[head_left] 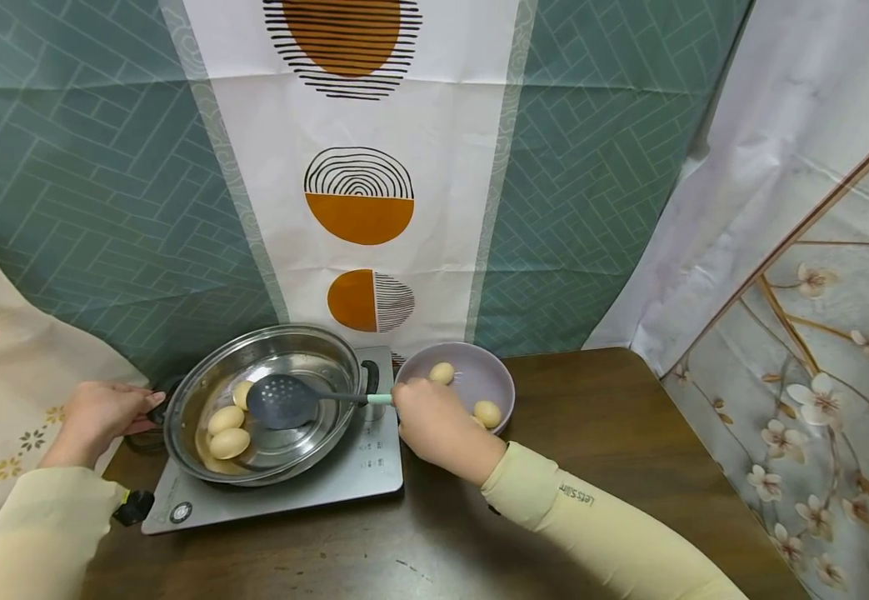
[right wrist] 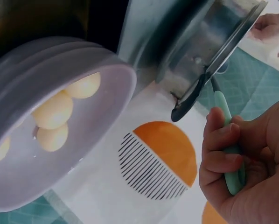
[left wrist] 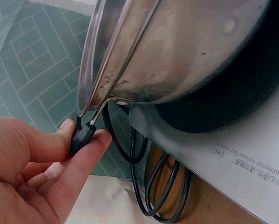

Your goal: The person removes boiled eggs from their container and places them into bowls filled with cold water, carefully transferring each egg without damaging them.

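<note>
A wide steel pan (head_left: 307, 350) stands on the induction cooktop (head_left: 374, 467), and three eggs (head_left: 229, 443) lie together at its left side. My left hand (head_left: 100, 417) pinches the pan's black side handle (left wrist: 82, 138) between thumb and fingers. My right hand (head_left: 437, 425) grips the mint-green handle (right wrist: 233, 168) of a slotted spoon (head_left: 282, 402). Its dark perforated head is over the pan, right beside the eggs; whether an egg touches it I cannot tell. Under and behind my right hand, a lilac bowl (head_left: 505, 383) holds several eggs (right wrist: 53, 109), partly hidden in the head view.
Black cable loops (left wrist: 160, 186) hang by the cooktop's left edge. The pan's other black handle (head_left: 371, 377) points toward the bowl. A patterned cloth backdrop (head_left: 441, 250) rises close behind the pan. Brown wooden tabletop (head_left: 584, 433) extends to the right and in front.
</note>
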`<state>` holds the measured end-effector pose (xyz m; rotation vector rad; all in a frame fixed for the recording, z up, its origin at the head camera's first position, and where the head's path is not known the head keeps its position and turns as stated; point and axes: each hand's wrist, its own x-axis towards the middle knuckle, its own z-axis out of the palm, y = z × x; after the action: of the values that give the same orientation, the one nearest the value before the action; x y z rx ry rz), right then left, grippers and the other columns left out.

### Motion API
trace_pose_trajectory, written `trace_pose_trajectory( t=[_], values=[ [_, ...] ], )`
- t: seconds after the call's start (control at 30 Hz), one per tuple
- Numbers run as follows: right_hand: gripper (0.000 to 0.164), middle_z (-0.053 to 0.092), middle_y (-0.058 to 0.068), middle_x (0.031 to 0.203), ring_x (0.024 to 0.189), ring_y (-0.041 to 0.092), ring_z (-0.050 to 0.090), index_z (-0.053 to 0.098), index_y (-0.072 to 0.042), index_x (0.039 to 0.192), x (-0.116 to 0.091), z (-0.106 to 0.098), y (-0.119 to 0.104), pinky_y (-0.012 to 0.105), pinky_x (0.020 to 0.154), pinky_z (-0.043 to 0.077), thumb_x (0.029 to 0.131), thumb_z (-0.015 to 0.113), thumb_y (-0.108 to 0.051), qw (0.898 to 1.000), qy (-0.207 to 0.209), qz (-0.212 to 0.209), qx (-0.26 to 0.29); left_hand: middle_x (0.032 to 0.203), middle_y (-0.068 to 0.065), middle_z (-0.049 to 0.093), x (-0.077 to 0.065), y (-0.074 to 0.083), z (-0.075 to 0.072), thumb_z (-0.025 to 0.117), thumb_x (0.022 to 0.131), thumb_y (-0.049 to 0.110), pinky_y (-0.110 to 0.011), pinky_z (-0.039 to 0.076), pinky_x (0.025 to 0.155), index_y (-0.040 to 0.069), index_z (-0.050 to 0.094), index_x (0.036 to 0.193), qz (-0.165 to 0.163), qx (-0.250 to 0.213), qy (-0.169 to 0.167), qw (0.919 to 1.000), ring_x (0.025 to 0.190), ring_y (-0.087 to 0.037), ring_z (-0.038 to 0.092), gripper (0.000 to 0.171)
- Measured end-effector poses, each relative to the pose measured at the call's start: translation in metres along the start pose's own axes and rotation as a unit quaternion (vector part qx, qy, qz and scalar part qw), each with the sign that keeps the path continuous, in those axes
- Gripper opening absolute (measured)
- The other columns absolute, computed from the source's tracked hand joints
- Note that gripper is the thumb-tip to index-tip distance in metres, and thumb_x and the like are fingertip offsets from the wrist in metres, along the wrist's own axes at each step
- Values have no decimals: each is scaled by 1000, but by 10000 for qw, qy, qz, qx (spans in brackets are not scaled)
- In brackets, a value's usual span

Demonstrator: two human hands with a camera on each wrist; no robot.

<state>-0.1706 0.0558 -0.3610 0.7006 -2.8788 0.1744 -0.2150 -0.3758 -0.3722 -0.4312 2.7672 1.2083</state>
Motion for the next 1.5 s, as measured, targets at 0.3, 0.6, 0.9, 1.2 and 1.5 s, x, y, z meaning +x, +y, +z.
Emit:
trace_pose_trajectory(
  t=[0.3, 0.6, 0.9, 1.2, 1.5],
  values=[
    [10, 57, -2, 70, 53, 11, 51, 61, -16, 77, 0, 3, -15, 26, 36, 36, 74, 69, -11, 9996, 70, -249, -131, 78, 1, 66, -1, -7, 0, 67, 85, 27, -30, 60, 59, -17, 59, 114, 24, 1, -24, 10000, 61, -9, 67, 52],
    [8, 56, -1, 67, 53, 14, 53, 60, -15, 76, -1, 3, -23, 26, 39, 38, 75, 67, -11, 9989, 46, -449, -87, 77, 3, 66, -2, -4, 1, 66, 86, 29, -29, 60, 59, -15, 60, 113, 59, -56, 3, 10000, 61, -9, 67, 52],
    [9, 60, -2, 73, 56, 12, 54, 66, -14, 84, -3, -6, -31, 23, 42, 41, 77, 65, -9, 9973, -478, -373, 420, 76, 4, 66, -2, -3, 0, 67, 85, 27, -29, 60, 59, -17, 57, 115, 59, -76, -11, 10000, 61, -8, 67, 54],
    [9, 59, -5, 70, 55, 10, 51, 65, -16, 80, -6, -15, -31, 21, 44, 40, 79, 63, -8, 9942, -683, -305, 771, 78, 5, 65, -4, -2, 0, 67, 85, 30, -29, 60, 61, -17, 56, 117, 107, -210, -80, 9997, 63, -7, 68, 57],
    [17, 54, -5, 65, 54, 10, 47, 62, -17, 72, -6, -24, -21, 20, 44, 39, 88, 58, -13, 9859, -936, -3, 1384, 76, 6, 66, -2, -2, 1, 66, 85, 29, -29, 60, 60, -17, 56, 117, 122, -235, -35, 9996, 61, -8, 68, 57]
  ],
)
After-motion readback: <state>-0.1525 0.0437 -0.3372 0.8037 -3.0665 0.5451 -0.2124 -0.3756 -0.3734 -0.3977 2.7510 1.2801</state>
